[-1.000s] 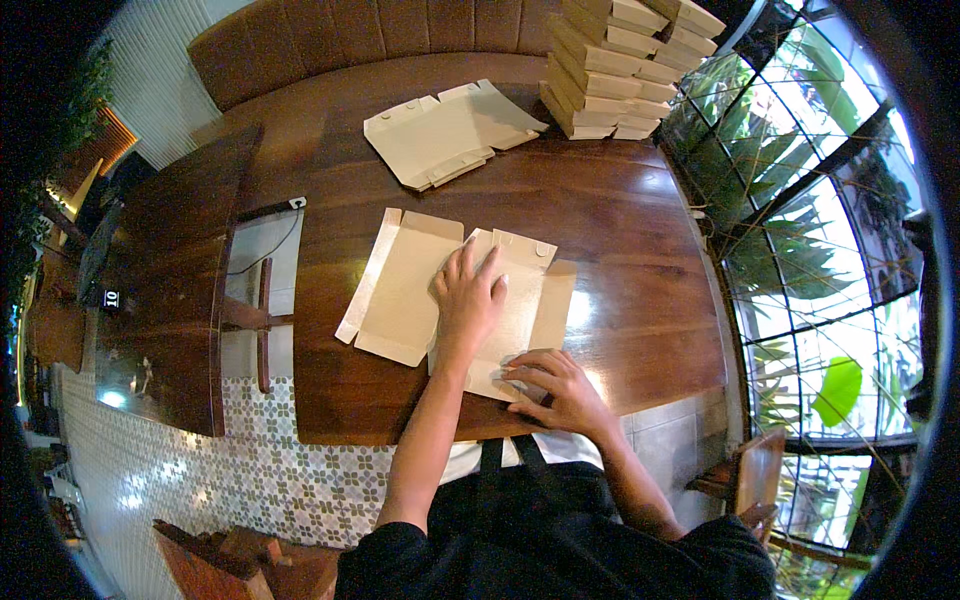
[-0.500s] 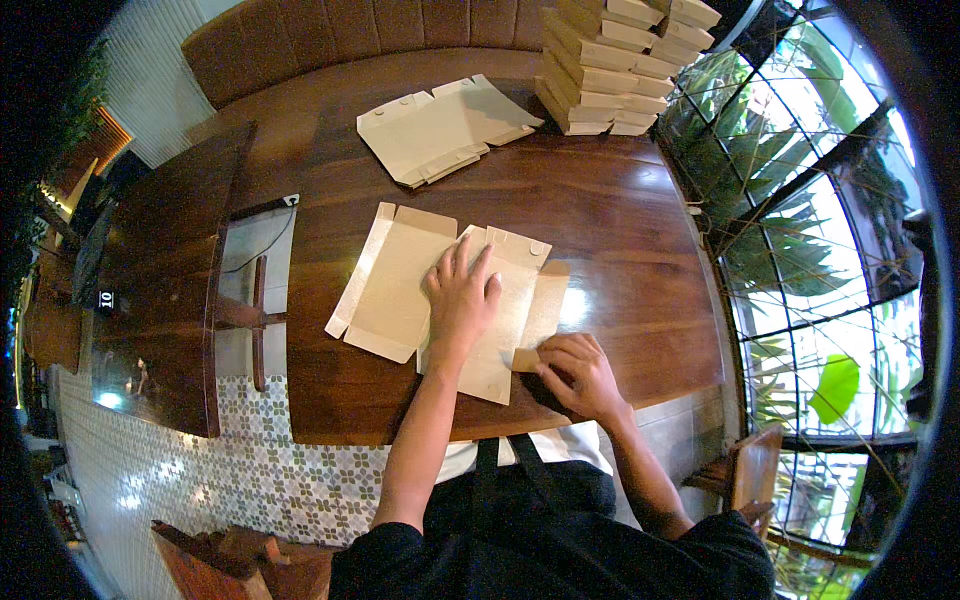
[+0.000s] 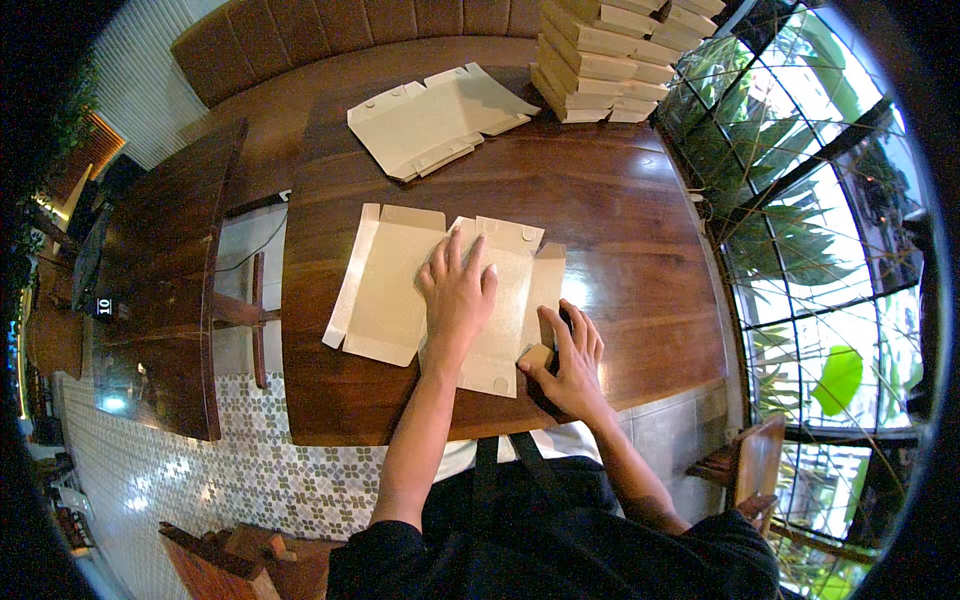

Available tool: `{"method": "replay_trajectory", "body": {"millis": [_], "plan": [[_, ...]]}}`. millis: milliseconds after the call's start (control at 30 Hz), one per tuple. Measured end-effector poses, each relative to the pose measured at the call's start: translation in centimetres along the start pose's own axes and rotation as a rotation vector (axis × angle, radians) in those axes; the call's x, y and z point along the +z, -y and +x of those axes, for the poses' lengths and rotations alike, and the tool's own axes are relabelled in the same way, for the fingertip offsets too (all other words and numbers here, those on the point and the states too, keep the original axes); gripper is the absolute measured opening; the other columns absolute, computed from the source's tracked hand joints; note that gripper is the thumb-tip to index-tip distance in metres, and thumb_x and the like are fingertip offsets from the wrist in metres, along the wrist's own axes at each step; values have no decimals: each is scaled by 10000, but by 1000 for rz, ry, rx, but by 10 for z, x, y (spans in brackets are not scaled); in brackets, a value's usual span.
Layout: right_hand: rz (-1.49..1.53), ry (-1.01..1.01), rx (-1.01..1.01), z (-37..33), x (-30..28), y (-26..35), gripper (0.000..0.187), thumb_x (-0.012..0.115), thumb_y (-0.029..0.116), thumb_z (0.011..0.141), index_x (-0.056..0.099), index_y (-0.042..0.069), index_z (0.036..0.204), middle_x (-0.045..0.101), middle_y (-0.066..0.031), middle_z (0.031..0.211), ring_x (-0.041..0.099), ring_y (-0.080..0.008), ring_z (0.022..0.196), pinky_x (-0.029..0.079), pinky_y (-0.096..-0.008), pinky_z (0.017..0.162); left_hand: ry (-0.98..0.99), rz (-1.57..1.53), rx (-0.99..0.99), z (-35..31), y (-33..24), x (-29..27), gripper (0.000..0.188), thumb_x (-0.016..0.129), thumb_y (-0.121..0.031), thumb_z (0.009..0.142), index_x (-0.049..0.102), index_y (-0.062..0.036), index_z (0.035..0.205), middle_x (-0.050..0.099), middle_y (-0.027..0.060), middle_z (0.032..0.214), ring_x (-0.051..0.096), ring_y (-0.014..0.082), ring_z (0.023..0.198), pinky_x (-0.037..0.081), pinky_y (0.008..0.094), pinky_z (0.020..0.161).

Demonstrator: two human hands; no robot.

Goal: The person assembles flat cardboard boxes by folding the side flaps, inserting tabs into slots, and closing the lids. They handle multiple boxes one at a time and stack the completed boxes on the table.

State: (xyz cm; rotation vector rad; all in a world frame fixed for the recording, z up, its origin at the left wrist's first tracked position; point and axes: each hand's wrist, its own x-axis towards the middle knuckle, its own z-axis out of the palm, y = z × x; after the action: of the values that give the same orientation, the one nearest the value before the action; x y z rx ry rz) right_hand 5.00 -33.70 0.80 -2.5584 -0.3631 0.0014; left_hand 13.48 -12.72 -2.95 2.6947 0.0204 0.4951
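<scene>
A person's two bare hands work on an unfolded tan cardboard sheet (image 3: 388, 285) lying on a dark, glossy wooden bench (image 3: 650, 220) in the centre of the frame. The sheet has two wide panels joined side by side, with creased flaps along its edges. The left hand (image 3: 457, 295), at the middle of the frame, is open and palm down, its fingers slightly spread across the sheet near the fold between the panels. The right hand (image 3: 575, 365), just right of and below it, has its thumb and fingers parted; the thumb is at a small raised flap (image 3: 537, 357) on the sheet's lower right, the fingers near the right edge.

At the upper middle lies a second flat cardboard sheet (image 3: 430, 125), with a tall stack of cardboard boxes (image 3: 600, 70) at the upper right. A brown padded seat (image 3: 350, 35) spans the top; a gridded window (image 3: 800, 250) with greenery fills the right.
</scene>
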Motion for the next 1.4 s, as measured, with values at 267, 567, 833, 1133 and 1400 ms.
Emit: {"method": "replay_trajectory", "body": {"millis": [267, 567, 833, 1133, 1400], "plan": [[118, 79, 69, 8, -9, -12, 1014, 842, 288, 787, 294, 180, 1633, 319, -156, 1642, 241, -418, 1538, 199, -583, 1239, 45, 50, -4, 0, -5, -4, 556, 583, -344, 1035, 508, -148, 1550, 365, 174, 1657, 358, 356, 1490, 281, 574, 1177], [-41, -132, 104, 9, 14, 3, 996, 841, 519, 775, 372, 138, 1566, 366, -149, 1597, 303, -400, 1485, 203, -563, 1214, -8, 76, 14, 1, -6, 4, 565, 592, -331, 1033, 487, -130, 1550, 355, 189, 1660, 349, 370, 1502, 279, 614, 1170], [219, -74, -222, -8, -25, 2, 822, 919, 433, 729, 586, 142, 1422, 452, -142, 1562, 348, -392, 1484, 258, -543, 1230, 235, -472, 54, -20, 26, -72, 708, 662, -469, 992, 463, -112, 1570, 385, 173, 1652, 316, 356, 1546, 289, 504, 1255], [218, 78, -448, 30, -6, 35, 235, 742, 213, 927, 754, 88, 1125, 749, -114, 1106, 720, -320, 1032, 571, -436, 915, 376, -131, 293, -76, 52, -113, 801, 820, -533, 829, 572, -149, 1486, 532, 52, 1568, 440, 321, 1477, 320, 485, 1248], [318, 37, 2, 52, 2, 40, 408, 794, 265, 910, 687, 76, 1256, 715, -166, 1109, 742, -327, 898, 608, -431, 810, 117, -260, -156, -70, 32, -77, 902, 843, -353, 869, 381, -80, 1594, 653, 110, 1320, 540, 338, 1297, 348, 540, 1151]]}}
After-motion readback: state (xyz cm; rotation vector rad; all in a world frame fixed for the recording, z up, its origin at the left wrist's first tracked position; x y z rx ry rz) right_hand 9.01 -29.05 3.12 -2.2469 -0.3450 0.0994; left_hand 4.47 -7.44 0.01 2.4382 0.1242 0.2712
